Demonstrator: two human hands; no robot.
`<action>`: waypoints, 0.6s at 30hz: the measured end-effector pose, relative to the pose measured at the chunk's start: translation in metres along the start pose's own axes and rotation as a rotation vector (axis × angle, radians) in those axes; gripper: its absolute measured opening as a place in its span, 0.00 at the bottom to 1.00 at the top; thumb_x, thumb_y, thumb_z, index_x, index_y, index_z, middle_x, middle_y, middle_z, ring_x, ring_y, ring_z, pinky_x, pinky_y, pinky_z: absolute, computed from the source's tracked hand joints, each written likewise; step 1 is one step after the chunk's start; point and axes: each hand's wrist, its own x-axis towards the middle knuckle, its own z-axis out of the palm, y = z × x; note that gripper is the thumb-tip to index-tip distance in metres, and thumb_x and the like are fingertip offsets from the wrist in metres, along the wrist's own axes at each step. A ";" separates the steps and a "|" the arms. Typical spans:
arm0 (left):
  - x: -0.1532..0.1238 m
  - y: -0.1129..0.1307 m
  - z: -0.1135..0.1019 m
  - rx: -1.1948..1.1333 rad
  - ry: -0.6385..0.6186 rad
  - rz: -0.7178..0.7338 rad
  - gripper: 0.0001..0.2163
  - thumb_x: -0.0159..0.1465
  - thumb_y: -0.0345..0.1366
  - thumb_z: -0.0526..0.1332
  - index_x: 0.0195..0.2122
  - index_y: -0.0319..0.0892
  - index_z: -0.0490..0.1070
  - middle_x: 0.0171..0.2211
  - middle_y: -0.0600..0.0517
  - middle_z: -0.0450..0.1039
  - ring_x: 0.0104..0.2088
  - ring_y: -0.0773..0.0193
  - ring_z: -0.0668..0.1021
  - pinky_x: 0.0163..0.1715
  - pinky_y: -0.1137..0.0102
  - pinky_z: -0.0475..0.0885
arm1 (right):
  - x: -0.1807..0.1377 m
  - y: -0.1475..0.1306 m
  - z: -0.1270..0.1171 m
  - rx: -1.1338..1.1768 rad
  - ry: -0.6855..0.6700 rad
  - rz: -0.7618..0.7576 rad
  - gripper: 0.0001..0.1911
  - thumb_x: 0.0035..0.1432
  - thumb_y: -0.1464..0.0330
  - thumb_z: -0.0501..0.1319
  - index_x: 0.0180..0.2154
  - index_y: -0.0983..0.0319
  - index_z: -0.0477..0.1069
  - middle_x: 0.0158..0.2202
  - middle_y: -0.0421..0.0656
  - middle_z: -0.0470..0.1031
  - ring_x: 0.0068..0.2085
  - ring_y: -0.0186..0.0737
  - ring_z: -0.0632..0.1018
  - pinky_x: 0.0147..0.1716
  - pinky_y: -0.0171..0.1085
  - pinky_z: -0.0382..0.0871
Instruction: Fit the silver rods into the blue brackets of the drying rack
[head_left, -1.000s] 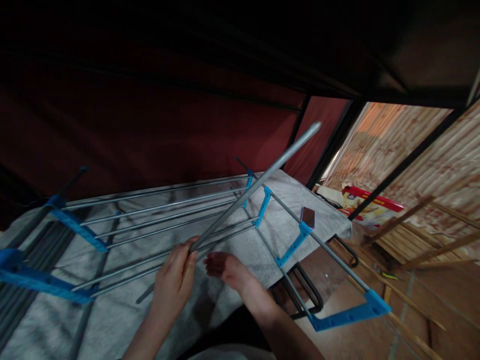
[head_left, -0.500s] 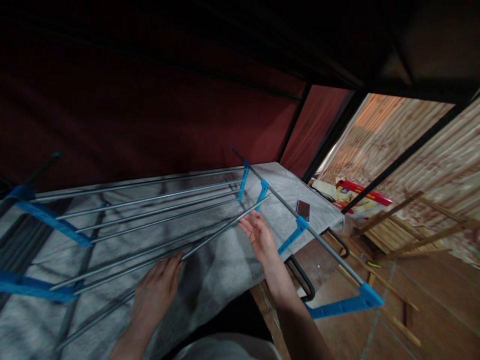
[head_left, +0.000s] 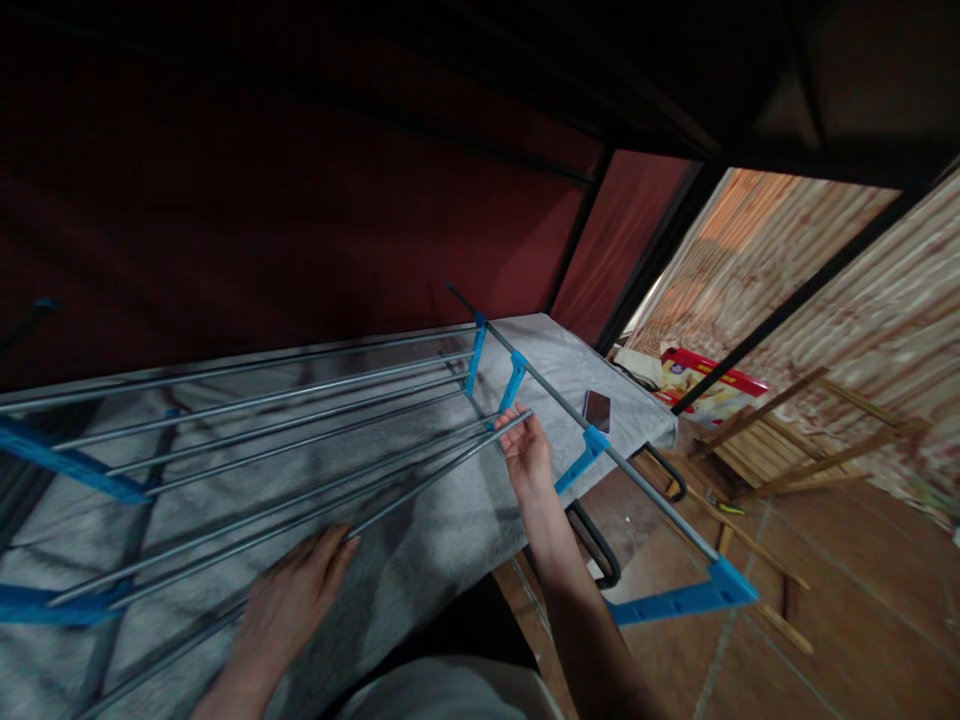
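A loose grey metal tube point(head_left: 420, 487) slants across the front of a rack of grey rods with blue plastic brackets. Around its middle, my left hand point(head_left: 296, 592) is closed. Close to the tube's far end, my right hand point(head_left: 527, 455) has its fingers curled round the rod, palm turned up. That end lies near a blue bracket point(head_left: 513, 382) on the rack's long side pole point(head_left: 645, 480). Several parallel rods point(head_left: 300, 393) run behind, joined to another blue bracket point(head_left: 71, 460) at the left. The tube's near part passes under my left hand.
A grey cloth point(head_left: 480, 520) covers the surface beneath the rack. A phone point(head_left: 597, 411) lies on it at the right. Beyond are a red and yellow box point(head_left: 712, 388), a wooden slatted frame point(head_left: 795, 445) and a tiled floor point(head_left: 795, 570). A dark red panel point(head_left: 300, 220) stands behind.
My right hand has closed from spread fingers onto the tube's far end. The tube has swung slightly lower at that end. The whole view has shifted a little.
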 end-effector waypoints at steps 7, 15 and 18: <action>0.001 0.006 -0.006 0.093 -0.101 -0.026 0.23 0.74 0.50 0.47 0.46 0.45 0.78 0.41 0.47 0.85 0.37 0.52 0.86 0.31 0.65 0.73 | 0.008 0.003 -0.005 0.086 0.024 0.061 0.17 0.73 0.63 0.54 0.32 0.57 0.75 0.30 0.38 0.77 0.32 0.35 0.78 0.46 0.38 0.79; 0.007 0.018 -0.013 0.210 -0.151 -0.029 0.23 0.74 0.49 0.45 0.43 0.45 0.79 0.32 0.46 0.83 0.31 0.52 0.84 0.25 0.67 0.65 | 0.019 0.004 -0.017 0.058 -0.031 -0.001 0.13 0.68 0.62 0.61 0.29 0.54 0.72 0.24 0.35 0.72 0.28 0.37 0.74 0.39 0.40 0.77; 0.011 0.026 -0.014 0.189 -0.189 -0.036 0.24 0.74 0.49 0.45 0.44 0.44 0.79 0.32 0.45 0.83 0.32 0.51 0.85 0.26 0.66 0.66 | 0.023 0.002 -0.021 0.097 -0.021 0.033 0.13 0.68 0.66 0.60 0.28 0.55 0.71 0.24 0.34 0.71 0.26 0.35 0.73 0.37 0.37 0.75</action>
